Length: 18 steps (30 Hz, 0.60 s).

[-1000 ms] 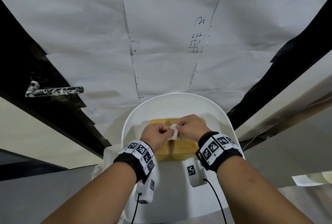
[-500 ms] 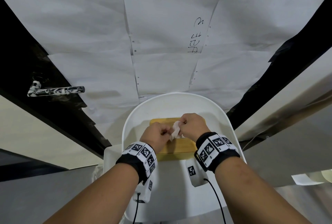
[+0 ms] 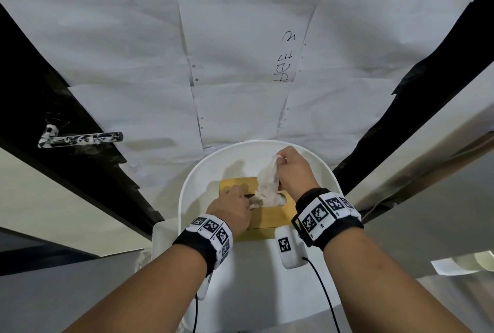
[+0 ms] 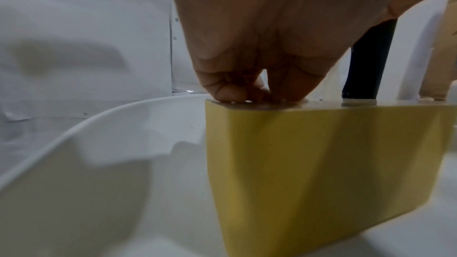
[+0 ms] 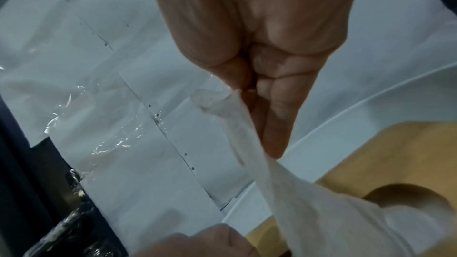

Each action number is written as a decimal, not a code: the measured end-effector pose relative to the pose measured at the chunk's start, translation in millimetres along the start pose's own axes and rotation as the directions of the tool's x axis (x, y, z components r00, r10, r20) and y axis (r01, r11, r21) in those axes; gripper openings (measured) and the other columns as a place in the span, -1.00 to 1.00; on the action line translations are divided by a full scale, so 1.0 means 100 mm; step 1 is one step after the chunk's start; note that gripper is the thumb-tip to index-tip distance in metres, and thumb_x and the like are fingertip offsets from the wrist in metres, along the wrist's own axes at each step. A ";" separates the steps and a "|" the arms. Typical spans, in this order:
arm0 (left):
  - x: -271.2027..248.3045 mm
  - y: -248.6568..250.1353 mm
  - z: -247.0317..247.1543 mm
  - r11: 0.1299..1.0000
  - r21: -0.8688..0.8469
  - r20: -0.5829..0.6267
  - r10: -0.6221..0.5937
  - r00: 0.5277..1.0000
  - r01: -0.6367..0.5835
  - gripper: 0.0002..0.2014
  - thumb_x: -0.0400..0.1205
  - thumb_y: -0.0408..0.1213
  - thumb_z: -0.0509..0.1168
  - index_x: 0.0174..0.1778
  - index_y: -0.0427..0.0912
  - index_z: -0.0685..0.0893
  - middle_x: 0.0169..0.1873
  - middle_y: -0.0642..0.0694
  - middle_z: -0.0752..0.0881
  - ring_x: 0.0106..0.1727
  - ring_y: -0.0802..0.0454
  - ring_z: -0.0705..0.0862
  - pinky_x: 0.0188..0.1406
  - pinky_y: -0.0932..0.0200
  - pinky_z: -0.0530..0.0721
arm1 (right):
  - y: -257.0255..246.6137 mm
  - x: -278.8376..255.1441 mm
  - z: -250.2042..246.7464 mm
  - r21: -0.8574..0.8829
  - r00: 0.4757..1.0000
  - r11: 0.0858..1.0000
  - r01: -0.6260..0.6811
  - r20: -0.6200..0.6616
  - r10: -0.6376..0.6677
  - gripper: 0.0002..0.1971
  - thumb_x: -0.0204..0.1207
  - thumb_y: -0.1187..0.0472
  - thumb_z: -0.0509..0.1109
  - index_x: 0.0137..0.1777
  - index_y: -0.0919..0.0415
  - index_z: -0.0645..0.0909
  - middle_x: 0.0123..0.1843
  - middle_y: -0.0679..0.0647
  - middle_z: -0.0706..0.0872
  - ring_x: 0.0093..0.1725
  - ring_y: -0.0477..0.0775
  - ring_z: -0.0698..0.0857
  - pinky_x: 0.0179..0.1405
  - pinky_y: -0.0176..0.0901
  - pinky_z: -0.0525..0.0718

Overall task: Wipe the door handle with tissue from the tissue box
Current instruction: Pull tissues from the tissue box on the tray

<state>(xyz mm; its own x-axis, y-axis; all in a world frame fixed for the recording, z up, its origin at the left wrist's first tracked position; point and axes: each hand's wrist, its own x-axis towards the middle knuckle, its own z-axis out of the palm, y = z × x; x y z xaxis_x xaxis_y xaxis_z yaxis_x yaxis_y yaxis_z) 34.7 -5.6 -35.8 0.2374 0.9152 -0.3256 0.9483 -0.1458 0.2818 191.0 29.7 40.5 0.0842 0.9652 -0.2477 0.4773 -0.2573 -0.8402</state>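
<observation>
A yellow tissue box [image 3: 272,217] lies on the seat of a white chair [image 3: 199,180]. My right hand [image 3: 280,160] pinches a white tissue [image 3: 267,183] and holds it stretched up out of the box's slot; the right wrist view shows the pinch [image 5: 247,93] on the tissue [image 5: 284,183] above the box [image 5: 408,144]. My left hand [image 3: 240,196] rests on the box's top with its fingers curled under. The left wrist view shows its fingertips [image 4: 235,91] pressing down on the box [image 4: 321,163]. The door handle [image 3: 83,139], wrapped in clear film, sticks out at the far left, away from both hands.
White paper sheets [image 3: 240,65] taped with clear film cover the door behind the chair. Black strips [image 3: 66,119] of the door run down either side. Cables hang from my wrist cameras in front of the chair.
My right hand has risen and moved away from the left, drawing the tissue out of the box. The left hand has dropped onto the box top.
</observation>
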 end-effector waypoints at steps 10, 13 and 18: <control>0.00 -0.09 -0.25 0.722 -0.692 -0.089 -0.054 0.995 -0.023 -0.64 0.64 -0.18 0.32 0.33 -0.19 0.53 0.34 -0.13 0.47 0.22 -0.03 0.58 0.30 0.12 0.51 | -0.16 -0.05 0.07 0.168 0.994 0.981 0.092 0.041 -0.100 -0.83 0.66 0.24 0.08 -0.08 0.10 0.49 -0.30 0.13 0.56 -0.36 0.11 0.55 -0.38 -0.05 0.64; 0.01 -0.16 -0.30 0.563 -0.827 -0.122 -0.163 0.979 -0.009 -0.71 0.64 -0.17 0.34 0.26 -0.16 0.58 0.17 0.01 0.66 0.20 -0.03 0.64 0.25 0.10 0.54 | -0.10 -0.01 0.06 0.101 0.997 0.992 0.076 0.006 -0.077 -0.84 0.64 0.26 0.10 -0.07 0.15 0.51 -0.21 0.17 0.63 -0.25 0.16 0.65 -0.21 0.12 0.79; 0.02 -0.32 -0.29 0.490 -0.872 -0.125 -0.260 0.958 0.019 -0.87 0.51 -0.14 0.46 -0.15 -0.04 0.64 -0.20 -0.05 0.76 -0.13 -0.12 0.75 -0.02 -0.04 0.71 | 0.09 -0.01 0.06 0.111 0.999 0.993 -0.034 0.003 0.034 -0.73 0.51 0.42 0.11 -0.15 0.04 0.53 -0.16 0.19 0.66 -0.20 0.20 0.76 -0.21 0.20 0.81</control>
<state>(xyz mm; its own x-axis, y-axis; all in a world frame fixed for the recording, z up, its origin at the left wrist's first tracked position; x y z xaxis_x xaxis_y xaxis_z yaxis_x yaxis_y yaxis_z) -1.2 12.2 -19.1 -0.0452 0.9613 -0.2718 0.2858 0.2732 0.9185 189.7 26.1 30.1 0.0973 0.9558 -0.2774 0.3739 -0.2934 -0.8798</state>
